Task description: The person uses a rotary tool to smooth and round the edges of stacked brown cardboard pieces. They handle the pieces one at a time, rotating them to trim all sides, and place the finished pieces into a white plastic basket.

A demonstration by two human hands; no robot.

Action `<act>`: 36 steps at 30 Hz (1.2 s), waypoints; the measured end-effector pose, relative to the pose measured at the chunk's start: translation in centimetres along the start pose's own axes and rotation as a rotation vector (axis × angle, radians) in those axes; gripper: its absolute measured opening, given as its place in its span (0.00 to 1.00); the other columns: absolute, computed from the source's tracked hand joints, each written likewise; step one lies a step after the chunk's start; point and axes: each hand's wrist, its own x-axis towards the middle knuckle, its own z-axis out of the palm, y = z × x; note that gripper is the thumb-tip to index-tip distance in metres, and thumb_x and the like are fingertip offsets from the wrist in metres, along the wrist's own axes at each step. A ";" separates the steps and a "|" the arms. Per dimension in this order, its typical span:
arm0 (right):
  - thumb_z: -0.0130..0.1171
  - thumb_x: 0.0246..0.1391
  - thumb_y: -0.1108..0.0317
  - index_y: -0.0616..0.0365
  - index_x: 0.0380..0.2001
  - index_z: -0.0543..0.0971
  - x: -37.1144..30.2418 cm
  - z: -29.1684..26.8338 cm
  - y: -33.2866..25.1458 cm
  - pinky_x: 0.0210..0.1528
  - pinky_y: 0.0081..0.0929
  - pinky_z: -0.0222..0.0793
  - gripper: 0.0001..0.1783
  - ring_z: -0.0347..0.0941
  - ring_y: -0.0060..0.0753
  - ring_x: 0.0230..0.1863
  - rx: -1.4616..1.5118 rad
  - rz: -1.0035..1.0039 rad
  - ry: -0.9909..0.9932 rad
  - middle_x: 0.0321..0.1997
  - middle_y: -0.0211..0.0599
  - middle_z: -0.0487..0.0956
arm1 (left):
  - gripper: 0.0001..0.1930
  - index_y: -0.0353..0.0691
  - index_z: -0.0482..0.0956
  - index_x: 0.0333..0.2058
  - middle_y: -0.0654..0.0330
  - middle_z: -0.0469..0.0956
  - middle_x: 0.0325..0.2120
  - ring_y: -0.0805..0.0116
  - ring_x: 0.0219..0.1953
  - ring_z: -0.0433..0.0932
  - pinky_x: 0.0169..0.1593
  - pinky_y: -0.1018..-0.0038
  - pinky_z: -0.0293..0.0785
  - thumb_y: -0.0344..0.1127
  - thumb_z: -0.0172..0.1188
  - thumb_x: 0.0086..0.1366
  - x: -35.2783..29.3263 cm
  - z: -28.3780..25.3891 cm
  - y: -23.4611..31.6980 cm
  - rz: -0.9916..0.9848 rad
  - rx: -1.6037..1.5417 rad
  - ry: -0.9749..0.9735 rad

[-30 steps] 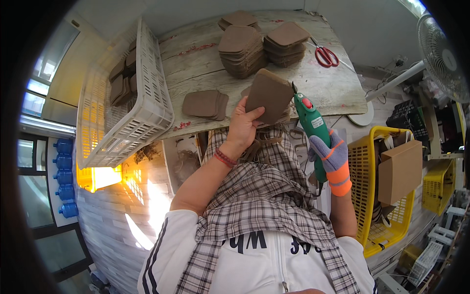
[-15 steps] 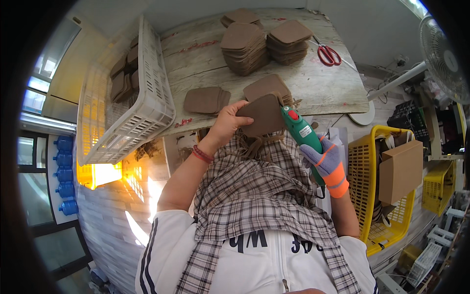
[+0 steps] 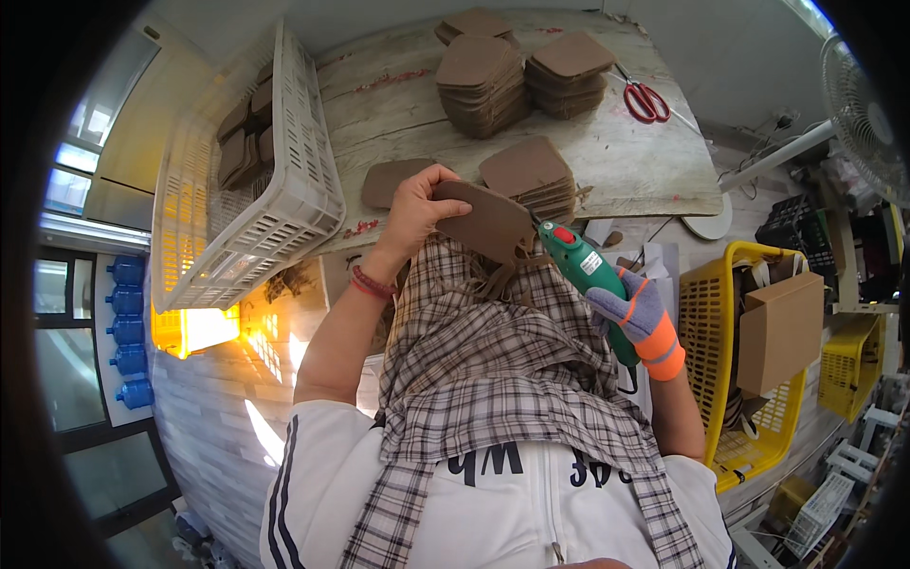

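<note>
My left hand (image 3: 417, 211) pinches a brown, round-cornered flat piece (image 3: 488, 224), thumb on top, over my lap at the table's near edge. The piece looks like leather or felt and is tilted. My right hand (image 3: 637, 318), in a grey and orange glove, is wrapped round green electric scissors (image 3: 580, 261) with a red button. Their tip meets the piece's right edge; the blades are too small to make out. Thin brown offcut strips (image 3: 498, 278) hang below the piece. Just beyond lie a stack of like pieces (image 3: 527, 166) and a lower pile (image 3: 387, 182), partly behind my left hand.
Taller brown stacks (image 3: 479, 81) and red-handled scissors (image 3: 646, 101) are farther back on the worn table (image 3: 398, 114). A white plastic crate (image 3: 308, 190) with brown pieces stands left. To the right are a yellow basket (image 3: 700, 332) holding a cardboard box (image 3: 779, 332), and a fan (image 3: 853, 119).
My left hand has shifted slightly left and up, and the brown piece has tilted and turned. The electric scissors have moved a little down along its right edge. The view has shifted slightly.
</note>
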 end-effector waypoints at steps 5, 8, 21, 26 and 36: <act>0.67 0.47 0.59 0.63 0.39 0.76 -0.1 0.2 0.2 0.23 0.15 0.65 0.22 0.70 0.14 0.21 -0.065 0.027 -0.015 0.23 0.26 0.76 | 0.09 0.37 0.77 0.32 0.67 0.78 0.26 0.80 0.29 0.75 0.35 0.83 0.72 0.22 0.63 0.51 0.1 -0.1 -0.3 -0.038 -0.067 0.015; 0.67 0.47 0.58 0.63 0.40 0.76 -0.1 0.7 0.3 0.22 0.14 0.64 0.22 0.69 0.13 0.21 -0.057 0.009 -0.010 0.23 0.26 0.76 | 0.08 0.36 0.77 0.31 0.66 0.78 0.26 0.80 0.29 0.75 0.34 0.83 0.73 0.22 0.63 0.51 0.0 0.4 -0.3 -0.063 -0.060 -0.002; 0.67 0.47 0.59 0.63 0.42 0.75 0.5 2.1 -0.8 0.20 0.12 0.62 0.23 0.67 0.12 0.20 0.005 0.049 -0.041 0.22 0.24 0.74 | 0.10 0.35 0.78 0.33 0.64 0.79 0.27 0.79 0.30 0.76 0.36 0.81 0.73 0.23 0.64 0.50 -1.0 2.5 -1.0 -0.192 0.034 -0.228; 0.67 0.47 0.60 0.63 0.42 0.75 1.9 3.0 -1.1 0.22 0.12 0.63 0.23 0.67 0.12 0.20 -0.093 -0.027 -0.072 0.22 0.25 0.75 | 0.12 0.35 0.77 0.35 0.64 0.79 0.30 0.79 0.32 0.76 0.38 0.82 0.73 0.22 0.63 0.50 -1.2 2.7 -1.4 -0.166 0.034 -0.264; 0.66 0.48 0.59 0.65 0.38 0.76 1.2 0.5 2.9 0.24 0.15 0.66 0.21 0.70 0.15 0.21 -0.032 0.009 0.104 0.21 0.29 0.77 | 0.13 0.36 0.74 0.40 0.64 0.77 0.31 0.78 0.32 0.76 0.37 0.81 0.73 0.22 0.60 0.55 0.1 -8.7 -2.3 -0.061 -0.063 0.235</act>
